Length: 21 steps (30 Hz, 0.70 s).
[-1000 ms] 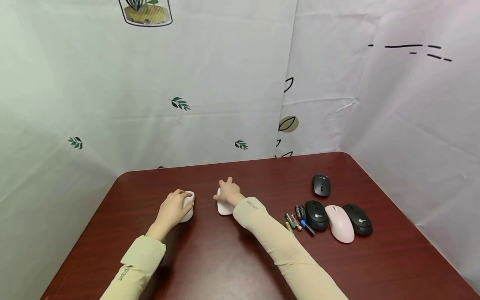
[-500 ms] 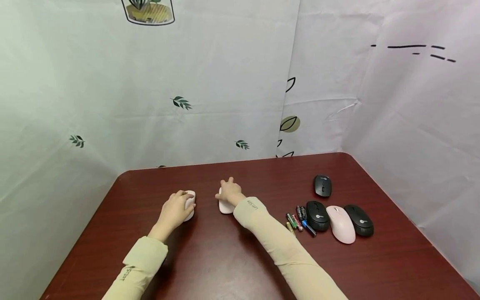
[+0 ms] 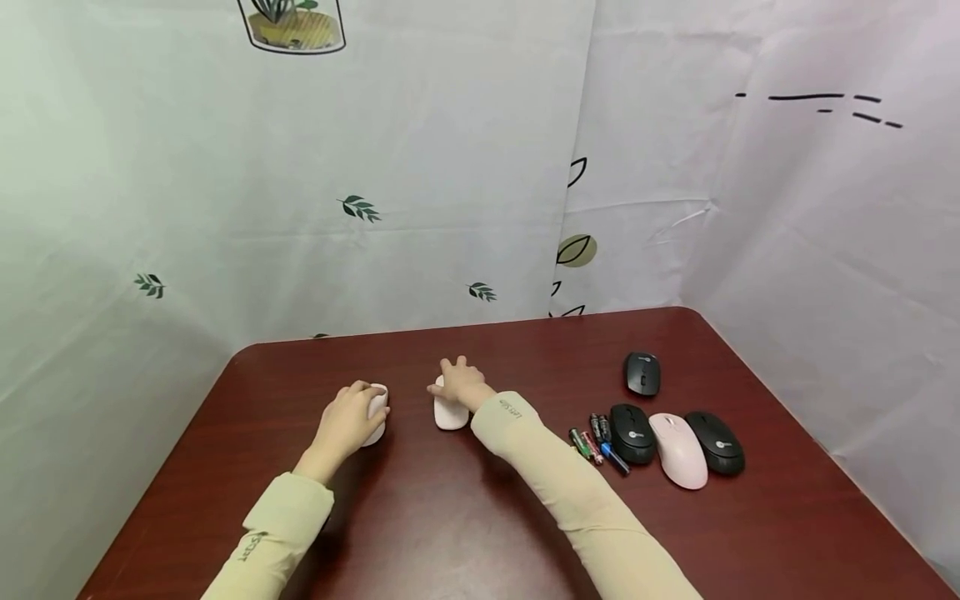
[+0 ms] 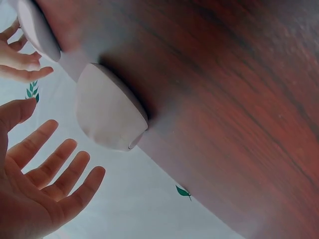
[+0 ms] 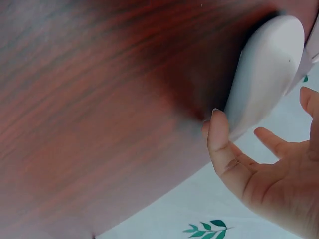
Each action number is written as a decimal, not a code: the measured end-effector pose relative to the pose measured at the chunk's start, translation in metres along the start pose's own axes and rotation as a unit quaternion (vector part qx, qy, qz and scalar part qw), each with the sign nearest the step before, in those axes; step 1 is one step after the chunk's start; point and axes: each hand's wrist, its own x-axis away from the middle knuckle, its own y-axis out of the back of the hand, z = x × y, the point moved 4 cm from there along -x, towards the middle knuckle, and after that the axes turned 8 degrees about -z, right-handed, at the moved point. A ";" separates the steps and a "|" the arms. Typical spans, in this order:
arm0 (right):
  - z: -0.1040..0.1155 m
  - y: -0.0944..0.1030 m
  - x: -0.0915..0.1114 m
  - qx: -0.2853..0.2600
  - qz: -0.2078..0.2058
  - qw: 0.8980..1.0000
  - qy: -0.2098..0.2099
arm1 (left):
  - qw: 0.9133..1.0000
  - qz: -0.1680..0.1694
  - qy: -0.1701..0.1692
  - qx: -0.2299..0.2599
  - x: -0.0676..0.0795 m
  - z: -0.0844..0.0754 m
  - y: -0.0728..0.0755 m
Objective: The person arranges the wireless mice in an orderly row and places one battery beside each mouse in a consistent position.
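Two white computer mice lie side by side on the table. My left hand [image 3: 347, 423] reaches over the left white mouse [image 3: 377, 414]; the left wrist view shows its fingers spread and relaxed, with a gap to the mouse [image 4: 110, 112]. My right hand [image 3: 460, 387] is over the right white mouse [image 3: 450, 416] and hides its far part in the head view. Seen from the right wrist, the fingers of the right hand [image 5: 271, 174] bend loosely, fingertips right at the end of the mouse [image 5: 269, 72], while the thumb stands apart from it.
To the right on the reddish-brown table [image 3: 420, 533] are a pink mouse [image 3: 679, 452] and black mice [image 3: 633, 433], [image 3: 716, 443] in a row. Another black mouse [image 3: 642, 373] lies behind them. Several small coloured cylinders [image 3: 598, 442] lie beside my right sleeve. A white printed curtain [image 3: 450, 167] surrounds the table.
My right forearm has shifted slightly to the right, and its sleeve now covers most of the yellow cylinder. Both hands and both white mice stay practically where they were.
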 end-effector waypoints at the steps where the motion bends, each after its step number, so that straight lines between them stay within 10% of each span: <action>1: -0.001 0.002 0.000 0.001 0.001 1.000 0.002 | 1.000 0.003 0.000 -0.001 0.000 0.000 0.000; 21: -0.038 0.052 0.011 -0.028 -0.011 0.999 0.038 | 1.000 0.013 -0.012 0.007 -0.003 -0.015 -0.009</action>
